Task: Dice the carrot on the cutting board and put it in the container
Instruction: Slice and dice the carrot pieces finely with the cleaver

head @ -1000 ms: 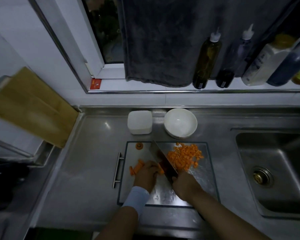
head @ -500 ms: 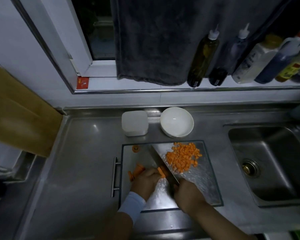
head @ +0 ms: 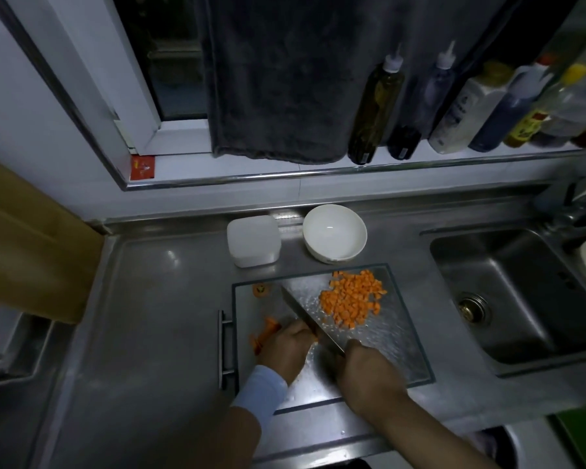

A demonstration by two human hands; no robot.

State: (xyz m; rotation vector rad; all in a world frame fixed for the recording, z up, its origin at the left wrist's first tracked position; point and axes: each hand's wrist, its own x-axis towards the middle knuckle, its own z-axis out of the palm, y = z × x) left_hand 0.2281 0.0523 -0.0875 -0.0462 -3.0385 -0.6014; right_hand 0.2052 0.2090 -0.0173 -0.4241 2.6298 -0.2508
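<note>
Carrot sticks (head: 264, 334): uncut lengths on the lower-left part of the cutting board (head: 396, 346), sticking out to the left from under the left hand (head: 286, 350).
Long axis: the sticks run from lower left up toward the right. The knife (head: 305, 314) runs from upper left down to lower right, so the blade lies roughly crosswise to them.
Left hand: fingers curled down over the sticks, pinning them, with the knuckles right against the flat of the blade.
Right hand (head: 369, 372): clenched round the knife handle, low and right of centre.
Key relation: the cut end of the sticks lies under the left fingers, on the blade's left side. The next slice probably depends on those fingers backing off leftward along the sticks.
Diced pile (head: 351, 301): heaped on the upper-right part of the board, on the far side of the blade and apart from the sticks.
Carrot end (head: 260, 290): lone stub at the board's upper-left corner.
Container (head: 253, 240): white, just above the board's upper-left edge, beside a white bowl (head: 334, 231). No carrot shows in either.
Hidden: the fingertips, the cut face of the sticks and the knife handle are all covered by the hands. I cannot tell how much stick is left under the palm, and dim light blurs the blade's edge.
</note>
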